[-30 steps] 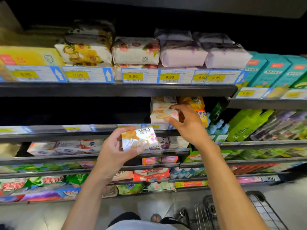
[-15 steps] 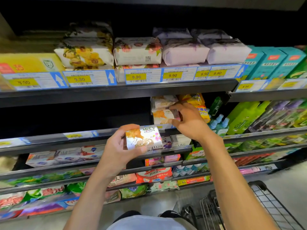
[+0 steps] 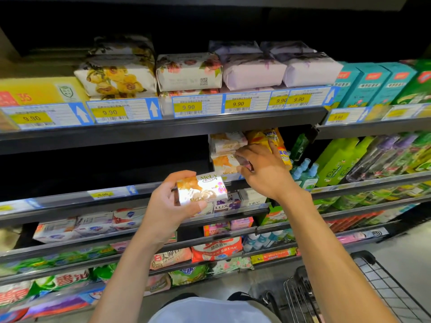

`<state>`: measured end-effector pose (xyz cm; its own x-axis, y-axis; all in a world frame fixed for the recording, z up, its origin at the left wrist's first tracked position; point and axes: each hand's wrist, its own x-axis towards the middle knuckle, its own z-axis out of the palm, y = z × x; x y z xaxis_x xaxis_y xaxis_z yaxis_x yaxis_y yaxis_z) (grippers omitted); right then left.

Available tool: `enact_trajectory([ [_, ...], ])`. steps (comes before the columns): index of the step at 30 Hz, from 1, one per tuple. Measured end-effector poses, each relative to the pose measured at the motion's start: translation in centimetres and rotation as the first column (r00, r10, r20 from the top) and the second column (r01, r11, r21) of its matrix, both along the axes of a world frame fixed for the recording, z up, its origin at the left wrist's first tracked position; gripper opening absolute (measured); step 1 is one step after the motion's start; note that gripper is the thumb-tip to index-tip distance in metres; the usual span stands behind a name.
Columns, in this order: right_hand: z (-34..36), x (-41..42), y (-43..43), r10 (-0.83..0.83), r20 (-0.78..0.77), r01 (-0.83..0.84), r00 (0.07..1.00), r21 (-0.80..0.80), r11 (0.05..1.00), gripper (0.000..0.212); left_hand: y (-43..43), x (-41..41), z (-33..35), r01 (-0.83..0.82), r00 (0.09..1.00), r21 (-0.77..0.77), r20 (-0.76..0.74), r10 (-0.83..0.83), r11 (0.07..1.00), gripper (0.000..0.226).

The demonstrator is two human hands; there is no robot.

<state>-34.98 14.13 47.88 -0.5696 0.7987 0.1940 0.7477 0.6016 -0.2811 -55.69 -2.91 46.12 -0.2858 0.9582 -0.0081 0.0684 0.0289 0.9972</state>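
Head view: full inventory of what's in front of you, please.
MeLy soap box: one, white and orange, in the left grip.
shelf soap boxes: about three, white and orange, stacked on the middle shelf.
yellow packs: count unclear, right of that stack.
floral packs: several, yellow, pink, lilac, top shelf.
teal boxes: three, top shelf, right.
price tags: several, yellow, top shelf front.
green bottles: several, middle shelf, right.
cart: one, black wire, bottom right.
left grip: holds the MeLy soap box.
right grip: pinches a box in the stack.

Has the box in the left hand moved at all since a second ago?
Yes: the MeLy box has edged right, toward the shelf stack, now overlapping the LUX box.
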Motion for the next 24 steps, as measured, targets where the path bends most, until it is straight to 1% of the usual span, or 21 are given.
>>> enact_trajectory([
  [4,0.4,-0.7,0.0,-0.067,-0.038,0.066,0.997,-0.027,0.997,0.037,0.3,0.1,0.2,0.010,1.000,0.017,-0.027,-0.009,1.000,0.059],
  [7,1.5,-1.4,0.3,-0.115,0.031,0.117,0.993,-0.059,0.991,0.036,0.5,0.1,0.2,0.017,0.999,0.028,-0.041,-0.016,0.999,0.060],
  [9,2.3,-1.6,0.7,-0.126,0.075,0.135,0.989,-0.124,0.983,0.035,0.6,0.1,0.1,0.019,0.999,0.033,-0.046,-0.017,0.999,0.060],
  [11,3.0,-1.7,1.3,-0.134,0.089,0.150,0.987,-0.199,0.968,0.037,0.7,0.1,0.0,0.021,0.999,0.034,-0.049,-0.019,0.999,0.061],
  [13,3.2,-1.8,1.7,-0.122,0.104,0.141,0.987,-0.210,0.967,0.039,0.8,0.1,-0.2,0.023,0.998,0.032,-0.053,-0.021,0.999,0.061],
  [15,2.8,-1.8,2.0,-0.113,0.113,0.132,0.987,-0.182,0.974,0.039,1.0,0.1,-0.4,0.027,0.998,0.030,-0.053,-0.025,0.999,0.062],
  [18,1.7,-1.4,2.5,-0.135,0.070,0.145,0.988,-0.173,0.974,0.041,1.2,0.1,-0.5,0.032,0.998,0.035,-0.051,-0.030,0.999,0.064],
  [20,1.2,-1.2,2.6,-0.133,0.096,0.148,0.986,-0.171,0.974,0.038,1.4,0.0,-0.7,0.035,0.998,0.042,-0.050,-0.032,0.999,0.064],
  [21,0.9,-1.0,2.4,-0.123,0.111,0.138,0.986,-0.138,0.981,0.036,1.4,0.0,-0.8,0.038,0.998,0.040,-0.054,-0.035,0.998,0.064],
  [22,0.5,-0.7,2.0,-0.106,0.085,0.112,0.991,-0.080,0.990,0.035,1.4,-0.1,-0.9,0.042,0.998,0.037,-0.057,-0.040,0.998,0.065],
  [23,0.0,-0.5,1.4,-0.072,-0.003,0.072,0.997,-0.007,0.997,0.035,1.5,-0.1,-0.9,0.046,0.997,0.035,-0.057,-0.044,0.998,0.065],
  [24,-0.4,-0.1,0.6,-0.016,-0.127,0.023,0.992,0.051,0.998,0.035,1.5,-0.1,-0.9,0.050,0.997,0.035,-0.054,-0.048,0.998,0.066],
])
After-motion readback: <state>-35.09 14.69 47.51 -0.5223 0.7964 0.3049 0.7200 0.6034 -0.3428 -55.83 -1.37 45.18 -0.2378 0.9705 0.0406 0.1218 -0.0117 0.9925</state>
